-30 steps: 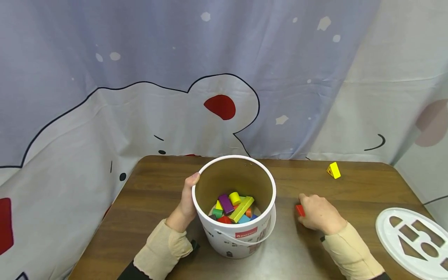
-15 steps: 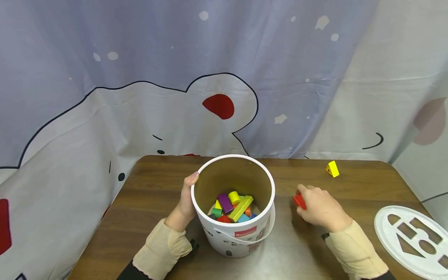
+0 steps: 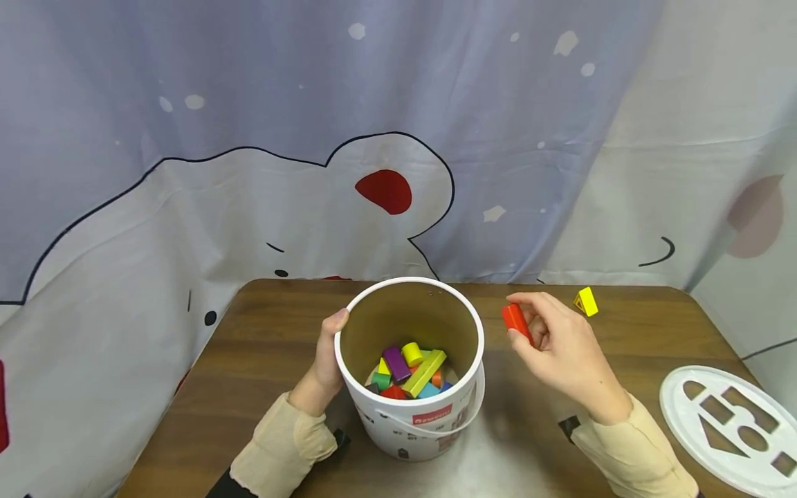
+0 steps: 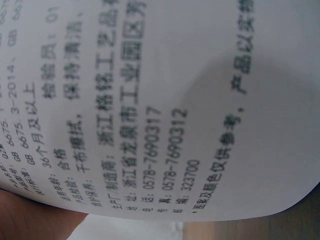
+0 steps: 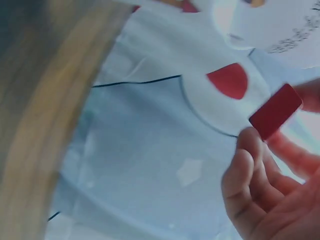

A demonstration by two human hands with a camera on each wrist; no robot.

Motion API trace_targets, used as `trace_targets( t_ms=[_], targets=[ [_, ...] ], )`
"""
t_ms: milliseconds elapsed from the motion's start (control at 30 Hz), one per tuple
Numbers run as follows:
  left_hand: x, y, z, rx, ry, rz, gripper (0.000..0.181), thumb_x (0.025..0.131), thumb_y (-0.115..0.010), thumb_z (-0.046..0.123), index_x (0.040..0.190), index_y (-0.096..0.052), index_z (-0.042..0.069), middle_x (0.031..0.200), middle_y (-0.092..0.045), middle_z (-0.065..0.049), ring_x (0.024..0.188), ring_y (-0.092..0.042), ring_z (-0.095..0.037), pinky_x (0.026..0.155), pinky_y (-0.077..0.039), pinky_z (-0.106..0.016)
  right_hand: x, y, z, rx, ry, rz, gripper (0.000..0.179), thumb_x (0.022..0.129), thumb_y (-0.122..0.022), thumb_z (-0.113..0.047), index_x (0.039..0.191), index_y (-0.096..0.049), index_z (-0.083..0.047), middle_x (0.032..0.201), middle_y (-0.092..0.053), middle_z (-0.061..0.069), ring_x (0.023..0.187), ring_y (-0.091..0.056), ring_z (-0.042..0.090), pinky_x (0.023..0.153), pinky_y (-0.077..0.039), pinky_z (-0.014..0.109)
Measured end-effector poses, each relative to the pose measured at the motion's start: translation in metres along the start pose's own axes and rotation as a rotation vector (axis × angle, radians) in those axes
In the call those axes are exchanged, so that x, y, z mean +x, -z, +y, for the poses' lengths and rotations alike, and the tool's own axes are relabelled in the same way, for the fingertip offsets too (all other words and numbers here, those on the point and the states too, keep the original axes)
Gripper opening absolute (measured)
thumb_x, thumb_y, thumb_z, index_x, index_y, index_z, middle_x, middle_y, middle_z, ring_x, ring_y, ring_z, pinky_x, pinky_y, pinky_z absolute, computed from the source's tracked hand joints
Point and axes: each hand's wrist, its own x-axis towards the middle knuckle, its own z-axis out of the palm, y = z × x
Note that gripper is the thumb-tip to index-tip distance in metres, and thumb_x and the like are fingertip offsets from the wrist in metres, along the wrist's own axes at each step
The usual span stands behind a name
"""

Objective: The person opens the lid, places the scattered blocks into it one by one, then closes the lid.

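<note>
A white printed bucket (image 3: 389,432) stands on the table, its mouth facing me. My left hand (image 3: 325,360) grips its left side, thumb at the rim; in the left wrist view the printed bucket wall (image 4: 165,75) fills most of the picture. Inside lie several coloured blocks, among them a purple block (image 3: 396,364), a yellow cylinder (image 3: 412,354) and a long yellow-green block (image 3: 428,372). To the right of the bucket my right hand (image 3: 563,349) pinches a red block (image 3: 515,321) between thumb and fingers, above the table. The right wrist view shows that red block (image 5: 276,111) at the fingertips.
A yellow triangular block (image 3: 587,301) rests near the table's back edge at right. At the far right lies a white lid (image 3: 675,398) with cut-out shapes. Behind the wooden table (image 3: 274,332) hangs a patterned curtain (image 3: 299,221). The bucket's handle (image 3: 478,401) hangs down its front right.
My right hand has lifted the red block off the table and brought it up and leftward, closer to the bucket. The left hand keeps its grip on the bucket.
</note>
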Motion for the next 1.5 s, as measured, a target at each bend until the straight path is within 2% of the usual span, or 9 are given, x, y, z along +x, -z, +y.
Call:
trace_targets(
  t_ms=[133,267,467,633,800,967,1100,1267,1500],
  targets=[
    [0.0,0.0,0.001,0.009,0.001,0.005,0.059,0.103,-0.023,0.058,0.136,-0.056,0.022,0.131,-0.062,0.007,0.125,-0.056,-0.017,0.11,-0.041,-0.045,0.008,0.007,-0.02,0.14,0.027,0.107,0.05,0.081,-0.076,0.003,0.127,-0.067,-0.012,0.09,-0.062,-0.004,0.062,-0.053,0.006,0.059,-0.045,0.015],
    [-0.002,-0.004,0.003,0.024,0.018,0.049,0.059,0.101,-0.025,0.058,0.133,-0.057,0.021,0.128,-0.064,0.007,0.123,-0.056,-0.018,0.109,-0.042,-0.044,0.02,0.012,-0.044,0.267,0.094,0.157,0.052,0.08,-0.077,0.007,0.129,-0.067,-0.009,0.09,-0.064,0.0,0.065,-0.056,0.006,0.063,-0.049,0.015],
    [-0.003,-0.007,0.004,0.027,0.031,0.066,0.059,0.101,-0.021,0.057,0.133,-0.057,0.023,0.129,-0.063,0.007,0.124,-0.056,-0.018,0.11,-0.04,-0.044,0.036,0.005,-0.078,0.348,0.174,0.06,0.048,0.085,-0.077,0.001,0.13,-0.065,-0.01,0.097,-0.066,-0.001,0.079,-0.063,0.007,0.071,-0.056,0.02],
    [-0.002,-0.006,0.003,0.034,0.036,0.079,0.059,0.101,-0.022,0.057,0.132,-0.057,0.022,0.129,-0.063,0.006,0.125,-0.056,-0.021,0.11,-0.039,-0.047,0.044,-0.012,-0.096,0.364,0.199,-0.048,0.045,0.088,-0.076,-0.005,0.13,-0.064,-0.013,0.101,-0.066,-0.004,0.079,-0.063,0.006,0.072,-0.058,0.024],
    [-0.002,-0.005,0.002,0.03,0.036,0.088,0.058,0.101,-0.022,0.056,0.131,-0.058,0.022,0.129,-0.064,0.004,0.125,-0.056,-0.022,0.11,-0.039,-0.048,0.054,-0.027,-0.105,0.346,0.197,-0.17,0.041,0.091,-0.075,-0.013,0.13,-0.063,-0.016,0.104,-0.066,-0.006,0.078,-0.061,0.005,0.072,-0.058,0.025],
    [-0.002,-0.005,0.001,0.031,0.041,0.076,0.064,0.102,-0.021,0.056,0.137,-0.054,0.014,0.13,-0.063,0.006,0.126,-0.056,-0.02,0.111,-0.039,-0.047,0.061,-0.037,-0.111,0.305,0.19,-0.282,0.038,0.091,-0.075,-0.016,0.128,-0.064,-0.015,0.103,-0.066,-0.008,0.079,-0.061,0.004,0.069,-0.058,0.025],
    [-0.003,-0.005,0.001,0.033,0.048,0.054,0.063,0.102,-0.019,0.056,0.138,-0.053,0.017,0.128,-0.062,0.012,0.123,-0.056,-0.014,0.11,-0.04,-0.045,0.063,-0.043,-0.116,0.169,0.221,-0.322,0.038,0.088,-0.076,-0.017,0.125,-0.066,-0.013,0.099,-0.065,-0.009,0.084,-0.061,0.006,0.073,-0.055,0.024],
    [-0.005,-0.004,0.0,0.026,0.045,0.057,0.057,0.102,-0.019,0.054,0.133,-0.055,0.022,0.126,-0.063,0.014,0.12,-0.058,-0.011,0.108,-0.043,-0.04,0.061,-0.047,-0.122,-0.008,0.228,-0.403,0.037,0.087,-0.075,-0.023,0.123,-0.07,-0.016,0.097,-0.063,-0.011,0.084,-0.058,0.006,0.075,-0.05,0.023],
    [-0.001,-0.005,0.0,0.002,0.031,0.046,0.057,0.102,-0.02,0.053,0.134,-0.055,0.02,0.127,-0.065,0.012,0.12,-0.059,-0.01,0.105,-0.046,-0.034,0.062,-0.045,-0.123,-0.124,0.192,-0.517,0.037,0.09,-0.073,-0.026,0.126,-0.072,-0.022,0.097,-0.06,-0.011,0.08,-0.055,0.006,0.066,-0.047,0.022]
  ],
)
